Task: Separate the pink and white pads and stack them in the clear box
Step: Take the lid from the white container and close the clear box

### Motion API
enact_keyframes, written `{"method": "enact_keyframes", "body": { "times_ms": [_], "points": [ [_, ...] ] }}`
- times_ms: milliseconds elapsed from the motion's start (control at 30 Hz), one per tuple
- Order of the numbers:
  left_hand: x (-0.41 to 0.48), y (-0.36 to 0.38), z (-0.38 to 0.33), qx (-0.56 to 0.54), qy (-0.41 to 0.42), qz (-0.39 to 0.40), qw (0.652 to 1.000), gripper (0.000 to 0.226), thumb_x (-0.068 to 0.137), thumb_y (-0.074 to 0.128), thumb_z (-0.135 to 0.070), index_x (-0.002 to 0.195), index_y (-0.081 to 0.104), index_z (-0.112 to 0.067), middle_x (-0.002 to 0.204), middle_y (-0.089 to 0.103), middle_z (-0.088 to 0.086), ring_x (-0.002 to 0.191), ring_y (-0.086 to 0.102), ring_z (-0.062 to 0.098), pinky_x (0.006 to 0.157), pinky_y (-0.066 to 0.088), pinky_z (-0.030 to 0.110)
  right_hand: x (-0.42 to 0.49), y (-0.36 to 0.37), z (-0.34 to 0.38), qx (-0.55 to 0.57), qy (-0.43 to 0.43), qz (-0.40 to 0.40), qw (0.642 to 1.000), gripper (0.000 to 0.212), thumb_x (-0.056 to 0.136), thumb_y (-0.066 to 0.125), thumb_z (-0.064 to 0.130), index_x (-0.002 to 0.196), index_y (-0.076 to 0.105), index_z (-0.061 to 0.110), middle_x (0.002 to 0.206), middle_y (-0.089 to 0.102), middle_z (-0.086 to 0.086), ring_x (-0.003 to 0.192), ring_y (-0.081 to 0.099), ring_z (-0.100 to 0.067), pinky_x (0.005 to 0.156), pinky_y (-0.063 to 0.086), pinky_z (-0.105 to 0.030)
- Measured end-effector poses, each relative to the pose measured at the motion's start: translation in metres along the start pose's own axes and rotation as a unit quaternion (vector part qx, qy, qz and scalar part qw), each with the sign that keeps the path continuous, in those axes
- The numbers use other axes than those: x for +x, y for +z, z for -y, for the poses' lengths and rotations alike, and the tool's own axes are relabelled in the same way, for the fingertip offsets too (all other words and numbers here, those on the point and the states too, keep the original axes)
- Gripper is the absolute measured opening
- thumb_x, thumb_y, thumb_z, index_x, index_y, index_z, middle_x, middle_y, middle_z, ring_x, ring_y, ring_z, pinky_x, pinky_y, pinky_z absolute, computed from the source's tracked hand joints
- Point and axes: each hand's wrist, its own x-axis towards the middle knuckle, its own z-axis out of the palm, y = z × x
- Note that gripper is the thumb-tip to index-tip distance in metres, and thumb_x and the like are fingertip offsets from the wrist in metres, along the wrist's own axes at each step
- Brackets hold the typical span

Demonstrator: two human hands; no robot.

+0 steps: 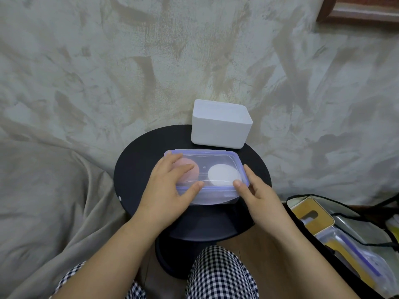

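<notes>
2 hands on lidded clear box point(212, 197), mid table point(133, 169): left hand point(166, 190) flat, fingers straight, over pink pad point(190, 162) inside; right hand point(259, 197), fingers straight, touches near right corner beside white pad point(222, 174).

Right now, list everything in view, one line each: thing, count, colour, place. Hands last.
clear box: one, clear, purple-rimmed lid on top, middle of table
pink pad: one showing, pink, left inside clear box
white pad: one showing, white, right inside clear box
white box: one, white, behind clear box
table: one, black, round
cloth: one, beige, left of and behind table
bag: one, black-edged, lower right, containers inside
trousers: black-and-white check, bottom
left hand: on lid, over pink pad
right hand: thumb on lid's near right corner
</notes>
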Motion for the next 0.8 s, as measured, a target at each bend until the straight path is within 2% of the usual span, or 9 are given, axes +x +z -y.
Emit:
{"method": "enact_keyframes", "body": {
  "times_ms": [67,167,267,400,467,567,667,733,800],
  "points": [
    [-0.003,0.000,0.000,-0.024,-0.053,-0.016,0.998,0.062,0.078,0.068,-0.043,0.132,0.050,-0.020,0.152,0.024,-0.005,0.141,0.010,0.007,0.106,0.007,0.014,-0.002,0.000,0.003,0.029,-0.006,0.037,0.999,0.042,0.089,0.058,0.020,0.104,0.036,0.052,0.087,0.051,0.053,0.090,0.046,0.031,0.072,0.035,0.005],
    [-0.012,-0.002,0.002,-0.052,-0.106,-0.019,0.993,0.077,0.077,0.067,-0.042,0.143,0.033,-0.021,0.156,0.010,-0.008,0.139,0.009,0.000,0.103,0.010,0.012,-0.003,0.003,0.000,0.061,-0.021,0.057,0.996,0.054,0.083,0.064,0.009,0.102,0.035,0.051,0.084,0.048,0.058,0.090,0.049,0.029,0.071,0.038,0.004],
    [-0.016,-0.009,0.003,-0.073,-0.118,-0.003,0.990,0.085,0.074,0.070,-0.043,0.145,0.026,-0.028,0.156,0.005,-0.012,0.126,0.009,-0.013,0.099,0.013,0.008,-0.003,0.005,-0.003,0.071,-0.034,0.053,0.996,0.057,0.082,0.064,0.008,0.103,0.034,0.052,0.082,0.047,0.058,0.088,0.048,0.031,0.070,0.038,0.004],
    [-0.015,-0.012,0.007,-0.098,-0.116,0.005,0.988,0.091,0.067,0.079,-0.036,0.142,0.029,-0.032,0.155,0.009,-0.014,0.124,0.012,-0.013,0.096,0.015,0.004,-0.002,0.005,-0.005,0.072,-0.042,0.062,0.995,0.053,0.079,0.068,0.013,0.108,0.041,0.049,0.096,0.056,0.048,0.097,0.052,0.023,0.074,0.040,0.001],
    [-0.016,-0.011,0.010,-0.115,-0.118,-0.002,0.986,0.090,0.065,0.081,-0.033,0.141,0.032,-0.034,0.154,0.011,-0.016,0.126,0.014,-0.013,0.088,0.016,-0.006,-0.002,0.007,-0.006,0.081,-0.043,0.060,0.994,0.060,0.077,0.070,0.016,0.117,0.039,0.047,0.108,0.056,0.039,0.103,0.052,0.020,0.078,0.040,0.000],
    [-0.019,-0.011,0.016,-0.126,-0.103,0.002,0.987,0.087,0.064,0.082,-0.031,0.138,0.037,-0.035,0.152,0.012,-0.020,0.128,0.014,-0.014,0.079,0.018,-0.013,0.000,0.006,-0.007,0.063,-0.038,0.059,0.996,0.062,0.069,0.072,0.033,0.117,0.037,0.053,0.113,0.053,0.039,0.108,0.050,0.018,0.085,0.042,-0.004],
    [-0.019,-0.014,0.022,-0.090,-0.065,0.016,0.994,0.076,0.062,0.082,-0.034,0.130,0.049,-0.034,0.149,0.011,-0.023,0.127,0.015,-0.016,0.087,0.012,-0.012,0.003,0.003,-0.010,-0.066,-0.062,0.031,0.995,0.079,0.061,0.066,0.057,0.131,0.031,0.053,0.140,0.033,0.033,0.131,0.030,0.008,0.108,0.030,-0.021],
    [-0.019,-0.014,0.025,-0.064,-0.035,0.018,0.997,0.069,0.062,0.080,-0.036,0.125,0.054,-0.032,0.149,0.014,-0.020,0.131,0.019,-0.010,0.093,0.012,-0.009,0.005,0.002,-0.010,-0.164,-0.086,0.012,0.983,0.090,0.065,0.063,0.056,0.141,0.017,0.045,0.151,0.006,0.025,0.137,0.006,0.009,0.108,0.015,-0.016],
    [-0.019,-0.014,0.027,-0.055,-0.017,0.021,0.998,0.066,0.061,0.076,-0.041,0.123,0.057,-0.028,0.147,0.020,-0.017,0.137,0.022,0.001,0.098,0.013,-0.005,0.009,0.003,-0.009,-0.204,-0.158,0.029,0.966,0.079,0.070,0.061,0.052,0.137,0.020,0.044,0.149,0.003,0.029,0.137,-0.001,0.010,0.106,0.008,-0.006]
  ]
}}
